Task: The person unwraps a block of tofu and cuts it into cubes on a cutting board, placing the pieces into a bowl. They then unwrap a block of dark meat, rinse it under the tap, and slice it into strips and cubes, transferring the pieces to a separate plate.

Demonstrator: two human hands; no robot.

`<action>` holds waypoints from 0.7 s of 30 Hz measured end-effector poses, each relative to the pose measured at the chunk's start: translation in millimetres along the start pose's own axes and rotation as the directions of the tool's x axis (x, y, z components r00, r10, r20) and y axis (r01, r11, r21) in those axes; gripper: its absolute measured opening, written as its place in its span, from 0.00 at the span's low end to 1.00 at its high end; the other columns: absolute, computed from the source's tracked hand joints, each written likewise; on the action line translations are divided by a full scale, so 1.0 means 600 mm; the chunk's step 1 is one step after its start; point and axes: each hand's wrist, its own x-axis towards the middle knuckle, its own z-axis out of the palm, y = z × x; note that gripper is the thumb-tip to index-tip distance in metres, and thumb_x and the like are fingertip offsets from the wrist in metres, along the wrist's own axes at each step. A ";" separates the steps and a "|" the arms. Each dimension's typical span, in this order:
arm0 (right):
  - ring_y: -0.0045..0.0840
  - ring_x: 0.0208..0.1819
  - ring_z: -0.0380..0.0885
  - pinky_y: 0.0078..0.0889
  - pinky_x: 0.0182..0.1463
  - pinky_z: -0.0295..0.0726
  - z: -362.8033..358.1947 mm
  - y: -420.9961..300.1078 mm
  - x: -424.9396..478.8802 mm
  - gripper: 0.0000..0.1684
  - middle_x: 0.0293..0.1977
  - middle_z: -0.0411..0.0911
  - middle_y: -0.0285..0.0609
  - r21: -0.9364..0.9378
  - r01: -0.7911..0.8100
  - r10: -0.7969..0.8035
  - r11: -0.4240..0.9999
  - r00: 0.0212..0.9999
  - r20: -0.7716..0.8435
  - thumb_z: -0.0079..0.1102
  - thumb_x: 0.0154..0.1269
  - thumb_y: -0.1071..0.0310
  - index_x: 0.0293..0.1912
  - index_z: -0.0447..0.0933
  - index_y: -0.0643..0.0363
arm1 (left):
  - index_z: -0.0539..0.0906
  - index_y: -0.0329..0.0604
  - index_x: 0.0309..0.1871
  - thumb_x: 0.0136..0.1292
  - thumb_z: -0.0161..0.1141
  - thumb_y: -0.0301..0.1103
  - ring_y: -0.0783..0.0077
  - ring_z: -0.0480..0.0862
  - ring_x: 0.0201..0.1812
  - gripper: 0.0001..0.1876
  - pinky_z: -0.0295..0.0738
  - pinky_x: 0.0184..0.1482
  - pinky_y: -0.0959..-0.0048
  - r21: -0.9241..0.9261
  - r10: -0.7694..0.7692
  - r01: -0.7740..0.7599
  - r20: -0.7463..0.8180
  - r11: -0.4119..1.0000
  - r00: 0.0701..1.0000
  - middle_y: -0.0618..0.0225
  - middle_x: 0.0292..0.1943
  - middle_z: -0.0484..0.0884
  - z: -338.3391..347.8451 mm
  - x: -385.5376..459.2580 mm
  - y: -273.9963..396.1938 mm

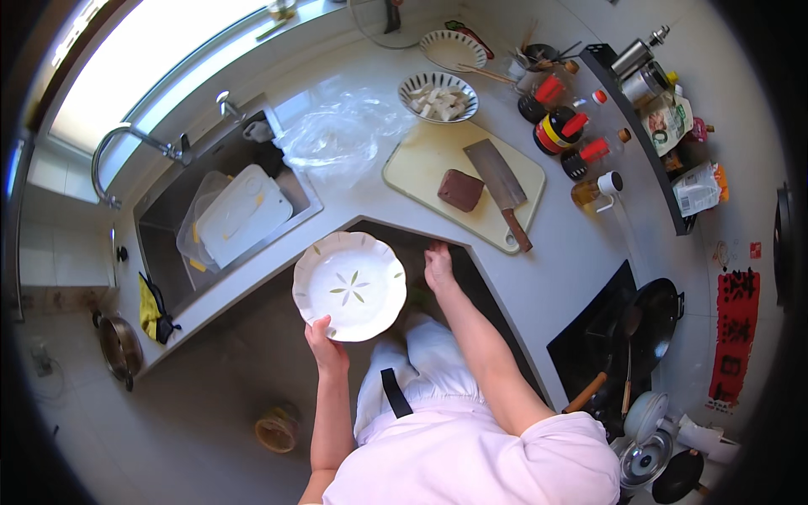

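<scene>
My left hand (328, 347) grips the near rim of a white plate (350, 286) with a scalloped edge and a leaf pattern, its thumb on top. My right hand (439, 266) is below the counter's front edge, fingers curled; whether it holds anything is hidden. On the counter, a pale cutting board (416, 148) carries a dark reddish-brown block (461, 190) and a cleaver (496, 175) with a wooden handle. Behind the board stands a striped bowl (439, 96) of white chunks.
Left is a sink (161, 246) holding plastic containers (243, 214). Crumpled clear plastic (334, 136) lies beside it. Sauce bottles (555, 129) line the right wall; a wok (650, 328) sits on the stove at right. Another striped dish (453, 50) is at the back.
</scene>
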 end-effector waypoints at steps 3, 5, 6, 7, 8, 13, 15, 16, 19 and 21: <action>0.26 0.73 0.60 0.27 0.69 0.63 0.004 -0.001 -0.011 0.43 0.70 0.65 0.34 0.097 -0.049 0.052 0.994 0.998 -0.029 0.48 0.58 0.88 0.72 0.64 0.50 | 0.72 0.30 0.65 0.60 0.56 0.35 0.62 0.87 0.38 0.29 0.83 0.30 0.66 0.053 -0.076 0.073 0.072 0.996 0.994 0.55 0.49 0.83 0.034 0.020 -0.003; 0.31 0.79 0.54 0.35 0.77 0.57 0.006 -0.017 -0.019 0.45 0.78 0.57 0.42 -0.014 -0.144 0.144 0.989 0.989 -0.031 0.50 0.64 0.82 0.79 0.53 0.55 | 0.72 0.31 0.63 0.60 0.56 0.36 0.63 0.87 0.31 0.28 0.80 0.20 0.67 0.068 -0.081 0.076 0.070 0.995 0.994 0.55 0.45 0.84 0.071 0.034 -0.011; 0.31 0.76 0.60 0.36 0.73 0.63 0.009 -0.034 -0.018 0.43 0.75 0.60 0.43 -0.117 -0.236 0.239 0.965 0.971 0.014 0.51 0.66 0.79 0.78 0.55 0.55 | 0.72 0.31 0.63 0.60 0.56 0.36 0.63 0.87 0.30 0.28 0.80 0.21 0.67 0.075 -0.091 0.086 0.075 0.993 0.993 0.55 0.44 0.84 0.086 0.043 -0.016; 0.31 0.73 0.65 0.36 0.69 0.69 0.003 -0.058 -0.015 0.40 0.73 0.64 0.45 -0.224 -0.313 0.331 0.923 0.942 0.048 0.52 0.68 0.76 0.78 0.57 0.55 | 0.72 0.31 0.63 0.60 0.56 0.36 0.62 0.87 0.30 0.28 0.81 0.21 0.66 0.080 -0.105 0.098 0.083 0.992 0.991 0.55 0.44 0.84 0.103 0.053 -0.022; 0.31 0.70 0.71 0.37 0.66 0.74 -0.004 -0.081 -0.012 0.38 0.71 0.67 0.46 -0.329 -0.377 0.420 0.866 0.905 0.069 0.53 0.70 0.73 0.77 0.58 0.55 | 0.71 0.31 0.62 0.60 0.56 0.36 0.62 0.87 0.30 0.28 0.81 0.22 0.66 0.086 -0.120 0.112 0.094 0.990 0.988 0.54 0.43 0.84 0.117 0.059 -0.026; 0.26 0.41 0.86 0.28 0.43 0.83 0.094 -0.312 -0.086 0.25 0.44 0.86 0.42 -0.528 -0.258 0.422 0.809 0.880 0.217 0.50 0.80 0.50 0.57 0.80 0.61 | 0.71 0.34 0.64 0.61 0.58 0.39 0.61 0.88 0.34 0.29 0.83 0.24 0.65 0.137 -0.124 0.098 0.191 0.986 0.974 0.56 0.45 0.84 0.183 0.084 -0.033; 0.29 0.39 0.86 0.30 0.40 0.82 0.074 -0.381 -0.089 0.23 0.44 0.86 0.41 -0.589 -0.043 0.203 0.807 0.957 0.209 0.52 0.79 0.50 0.55 0.81 0.60 | 0.72 0.34 0.62 0.61 0.57 0.39 0.61 0.87 0.37 0.28 0.83 0.25 0.64 0.142 -0.158 0.129 0.215 0.981 0.964 0.56 0.46 0.83 0.229 0.090 -0.030; 0.30 0.40 0.85 0.32 0.42 0.81 0.051 -0.393 -0.080 0.22 0.42 0.86 0.42 -0.779 0.211 -0.129 0.590 0.978 0.167 0.54 0.79 0.52 0.54 0.81 0.60 | 0.72 0.34 0.62 0.61 0.57 0.38 0.61 0.87 0.38 0.27 0.83 0.26 0.64 0.164 -0.179 0.141 0.242 0.976 0.954 0.57 0.47 0.83 0.245 0.096 -0.033; 0.40 0.49 0.80 0.42 0.52 0.77 -0.004 -0.408 -0.050 0.21 0.46 0.83 0.44 -0.975 0.196 -0.539 -0.101 0.813 0.219 0.65 0.69 0.60 0.58 0.79 0.56 | 0.72 0.35 0.63 0.63 0.57 0.39 0.61 0.88 0.40 0.27 0.85 0.28 0.63 0.243 -0.235 0.160 0.324 0.957 0.917 0.58 0.48 0.83 0.288 0.129 -0.032; 0.43 0.53 0.77 0.44 0.56 0.75 -0.010 -0.399 -0.032 0.25 0.50 0.81 0.44 -0.958 0.071 -0.564 -0.278 0.795 0.222 0.68 0.65 0.61 0.60 0.76 0.55 | 0.73 0.36 0.63 0.64 0.58 0.42 0.61 0.89 0.40 0.27 0.86 0.29 0.63 0.311 -0.278 0.163 0.375 0.936 0.884 0.58 0.47 0.85 0.310 0.160 -0.041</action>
